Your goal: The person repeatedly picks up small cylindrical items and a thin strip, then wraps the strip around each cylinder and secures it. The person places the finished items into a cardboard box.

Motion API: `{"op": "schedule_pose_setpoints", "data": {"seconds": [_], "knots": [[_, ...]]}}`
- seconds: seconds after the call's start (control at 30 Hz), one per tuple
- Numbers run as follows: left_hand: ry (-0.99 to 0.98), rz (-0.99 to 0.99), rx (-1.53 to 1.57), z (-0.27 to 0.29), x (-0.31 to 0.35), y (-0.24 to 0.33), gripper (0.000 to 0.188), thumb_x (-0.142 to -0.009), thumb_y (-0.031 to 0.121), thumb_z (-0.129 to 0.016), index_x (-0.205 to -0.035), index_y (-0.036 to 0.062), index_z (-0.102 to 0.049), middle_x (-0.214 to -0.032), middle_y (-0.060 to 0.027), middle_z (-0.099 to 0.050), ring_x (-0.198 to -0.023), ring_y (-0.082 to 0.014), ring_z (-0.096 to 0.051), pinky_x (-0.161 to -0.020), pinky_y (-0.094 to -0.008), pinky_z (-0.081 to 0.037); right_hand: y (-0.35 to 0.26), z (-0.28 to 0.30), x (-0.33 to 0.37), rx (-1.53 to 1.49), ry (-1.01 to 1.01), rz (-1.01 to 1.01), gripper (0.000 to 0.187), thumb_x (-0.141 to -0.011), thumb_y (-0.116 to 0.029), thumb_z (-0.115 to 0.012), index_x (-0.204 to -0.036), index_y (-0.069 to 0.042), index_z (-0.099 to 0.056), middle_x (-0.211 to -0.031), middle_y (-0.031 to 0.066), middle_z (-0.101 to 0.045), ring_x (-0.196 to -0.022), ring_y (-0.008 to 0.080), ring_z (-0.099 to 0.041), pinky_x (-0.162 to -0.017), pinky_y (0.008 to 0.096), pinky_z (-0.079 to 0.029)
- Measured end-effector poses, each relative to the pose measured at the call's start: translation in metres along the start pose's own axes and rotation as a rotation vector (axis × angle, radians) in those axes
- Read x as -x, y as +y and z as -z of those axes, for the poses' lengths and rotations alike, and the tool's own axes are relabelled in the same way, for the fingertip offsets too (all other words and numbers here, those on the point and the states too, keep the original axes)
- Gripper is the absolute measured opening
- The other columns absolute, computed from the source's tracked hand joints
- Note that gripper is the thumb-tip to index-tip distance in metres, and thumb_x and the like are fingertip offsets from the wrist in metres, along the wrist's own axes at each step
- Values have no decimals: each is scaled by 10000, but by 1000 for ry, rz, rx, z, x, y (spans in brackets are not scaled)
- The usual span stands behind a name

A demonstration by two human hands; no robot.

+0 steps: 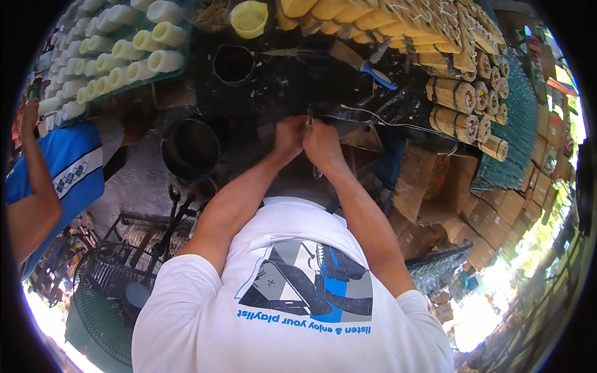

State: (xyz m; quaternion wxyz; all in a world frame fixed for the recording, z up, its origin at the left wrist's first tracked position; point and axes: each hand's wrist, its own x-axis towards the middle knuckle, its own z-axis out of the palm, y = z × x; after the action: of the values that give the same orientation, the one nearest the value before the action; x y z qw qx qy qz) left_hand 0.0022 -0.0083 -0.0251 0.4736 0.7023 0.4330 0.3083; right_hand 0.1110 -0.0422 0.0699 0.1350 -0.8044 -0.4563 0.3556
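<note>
My left hand (290, 137) and my right hand (322, 142) meet at the near edge of a dark work table (280, 93). Both are closed, fingertips pinched together around something small and thin that I cannot make out. A shiny metal ring (318, 173) shows just below my right hand; whether that hand holds it is unclear. Right of my hands a thin pale cord (388, 122) stretches along the table edge. Beyond them lie a broad-bladed scraper (378, 76) with a blue handle and a pointed metal blade (280, 53).
A dark round pot (234, 64) and a yellow cup (249, 19) stand on the table. Rows of whitish cylinders (140, 71) fill the back left; banded yellow bundles (454, 94) stack at right. A large pot (190, 149), a fan (115, 292), cardboard boxes (429, 180) and another person (81, 161) are nearby.
</note>
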Motion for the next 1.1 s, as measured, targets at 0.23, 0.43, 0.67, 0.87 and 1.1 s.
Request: {"op": "schedule_pose_setpoints", "data": {"seconds": [0.23, 0.43, 0.67, 0.87, 1.1], "knots": [[-2, 47, 43, 1, 0, 0, 190, -778, 88, -742, -959, 31, -733, -836, -188, -697, -788, -385, -684, -702, -454, -538, -3, -7, 2, 136, 17, 8, 241, -946, -141, -545, -954, 76, -649, -816, 332, -688, -830, 500, -702, -758, 566, -569], [-8, 14, 45, 9, -2, 7, 213, -774, 88, -740, -980, 34, -738, -850, -188, -702, -797, -385, -686, -709, -445, -540, 2, -10, 2, 111, 33, 52, 234, -953, -141, -542, -958, 70, -645, -788, 323, -686, -802, 498, -705, -724, 556, -577], [37, 36, 18, 12, 0, 17, 208, -821, 102, -730, -1014, 23, -731, -860, -188, -708, -794, -365, -694, -708, -426, -539, 4, -14, 2, 74, 76, 18, 262, -974, -163, -526, -969, 64, -656, -806, 332, -682, -803, 522, -685, -747, 591, -549], [10, 312, 131, 8, 8, 19, 214, -885, 150, -731, -1052, 21, -764, -879, -179, -757, -804, -240, -746, -735, -349, -555, -4, -10, 4, 27, 97, 1, 292, -988, -198, -519, -964, 54, -665, -799, 349, -668, -831, 544, -667, -769, 610, -529], [19, 316, 129, 5, 0, 20, 206, -872, 154, -707, -1008, 9, -760, -836, -210, -712, -760, -319, -709, -682, -389, -522, -4, -6, 0, 45, 85, 19, 294, -983, -188, -520, -936, 55, -679, -800, 347, -669, -830, 535, -672, -772, 604, -535]]}}
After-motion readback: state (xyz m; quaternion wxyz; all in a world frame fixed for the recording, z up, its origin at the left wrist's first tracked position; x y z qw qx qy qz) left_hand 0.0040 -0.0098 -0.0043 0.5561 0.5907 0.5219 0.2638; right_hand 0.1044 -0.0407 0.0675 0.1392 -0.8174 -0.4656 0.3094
